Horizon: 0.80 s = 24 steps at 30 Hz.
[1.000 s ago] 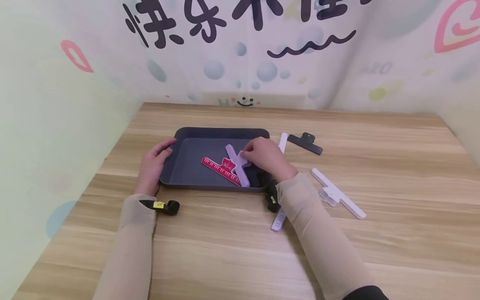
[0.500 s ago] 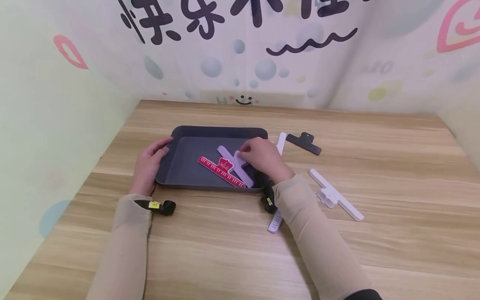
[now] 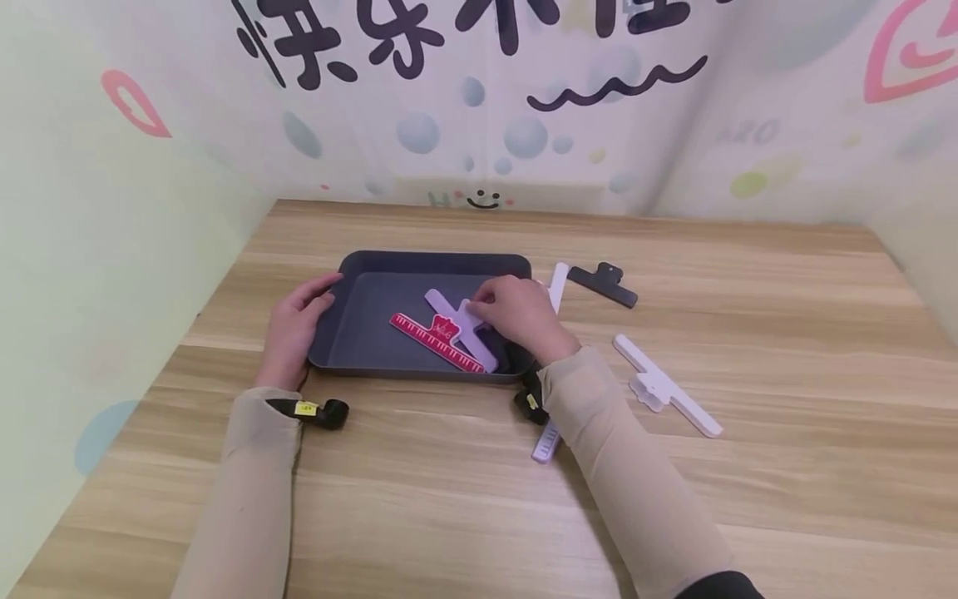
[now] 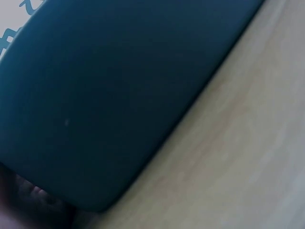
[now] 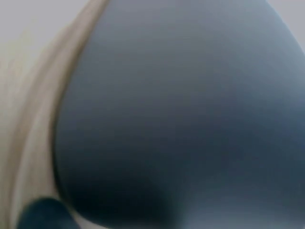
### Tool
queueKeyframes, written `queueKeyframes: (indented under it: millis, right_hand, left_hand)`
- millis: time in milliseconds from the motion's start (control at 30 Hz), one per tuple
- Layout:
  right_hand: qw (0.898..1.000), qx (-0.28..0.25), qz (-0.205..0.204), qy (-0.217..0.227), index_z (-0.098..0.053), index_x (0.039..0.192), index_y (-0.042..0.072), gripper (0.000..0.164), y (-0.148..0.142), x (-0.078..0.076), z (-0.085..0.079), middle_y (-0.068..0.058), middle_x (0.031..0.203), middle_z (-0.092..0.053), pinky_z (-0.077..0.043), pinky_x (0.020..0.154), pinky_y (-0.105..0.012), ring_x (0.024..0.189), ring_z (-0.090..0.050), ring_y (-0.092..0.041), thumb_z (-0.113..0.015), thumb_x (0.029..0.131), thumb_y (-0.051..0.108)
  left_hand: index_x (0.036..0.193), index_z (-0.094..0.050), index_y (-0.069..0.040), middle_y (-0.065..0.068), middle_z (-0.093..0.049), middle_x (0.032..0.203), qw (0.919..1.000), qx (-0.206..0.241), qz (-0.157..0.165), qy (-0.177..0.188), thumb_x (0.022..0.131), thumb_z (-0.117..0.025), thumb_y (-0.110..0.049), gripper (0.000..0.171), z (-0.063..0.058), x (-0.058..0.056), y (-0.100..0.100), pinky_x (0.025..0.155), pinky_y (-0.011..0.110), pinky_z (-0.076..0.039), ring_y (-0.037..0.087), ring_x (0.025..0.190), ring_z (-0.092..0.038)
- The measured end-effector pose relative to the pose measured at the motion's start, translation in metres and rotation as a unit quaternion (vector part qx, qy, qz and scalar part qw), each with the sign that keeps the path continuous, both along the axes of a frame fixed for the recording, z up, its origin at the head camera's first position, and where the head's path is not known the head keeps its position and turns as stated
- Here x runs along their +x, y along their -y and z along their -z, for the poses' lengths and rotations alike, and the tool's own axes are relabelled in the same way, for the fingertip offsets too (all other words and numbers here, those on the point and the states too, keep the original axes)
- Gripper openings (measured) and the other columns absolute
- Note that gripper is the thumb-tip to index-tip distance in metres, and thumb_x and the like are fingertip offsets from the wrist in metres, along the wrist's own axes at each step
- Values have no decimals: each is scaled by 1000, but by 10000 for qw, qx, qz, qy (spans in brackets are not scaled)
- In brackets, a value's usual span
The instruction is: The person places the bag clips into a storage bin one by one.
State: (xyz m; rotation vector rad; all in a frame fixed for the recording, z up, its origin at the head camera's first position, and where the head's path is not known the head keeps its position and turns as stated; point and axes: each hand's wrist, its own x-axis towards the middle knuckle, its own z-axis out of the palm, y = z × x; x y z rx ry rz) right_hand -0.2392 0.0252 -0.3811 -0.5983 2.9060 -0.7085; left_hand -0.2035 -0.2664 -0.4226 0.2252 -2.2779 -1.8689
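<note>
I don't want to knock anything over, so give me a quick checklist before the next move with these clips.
1. Left hand touching the tray at its left end: ok.
2. Right hand pinching the lilac clip: ok.
3. Red clip inside the tray: ok.
4. Lilac clip resting on the tray floor: cannot tell.
5. Black clip beyond the tray's far right corner put inside: not ok, on the table.
6. White clip farthest right put inside: not ok, on the table.

A tabletop booth is suggested by a wood-grain table (image 3: 419,499) enclosed by printed sheeting (image 3: 494,116) across the frame's top and sides.
</note>
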Motion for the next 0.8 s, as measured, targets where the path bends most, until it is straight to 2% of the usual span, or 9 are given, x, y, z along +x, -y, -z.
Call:
queueKeyframes:
  millis: [300, 467, 800]
  right_hand:
    - [9999, -150, -53, 40, -70, 90, 17, 23, 1, 0, 5, 8, 75, -63, -39, 73, -32, 73, -54, -11, -61, 83, 37]
    - [9998, -190, -52, 6, -70, 91, 17, 22, -3, -2, 4, 8, 69, -61, -39, 73, -32, 71, -54, -10, -61, 83, 35]
    - [9996, -217, 32, 203, -70, 94, 16, 23, -4, -3, 3, 4, 83, -65, -40, 72, -31, 78, -54, -14, -61, 83, 34]
  left_hand:
    - [123, -55, -12, 0, -48, 129, 9999, -76, -58, 88, 91, -50, -14, 32, 0, 3, 1, 97, 29, -27, 10, 118, -38]
    - [121, -57, -13, -1, -49, 128, 9999, 40, -106, 114, 90, -52, -15, 32, -1, 0, -2, 94, 26, -29, 10, 117, -39]
    - [121, -57, -13, -1, -51, 126, 9998, -194, 76, -29, 90, -51, -13, 31, 1, -1, 4, 93, 28, -32, 15, 118, -40]
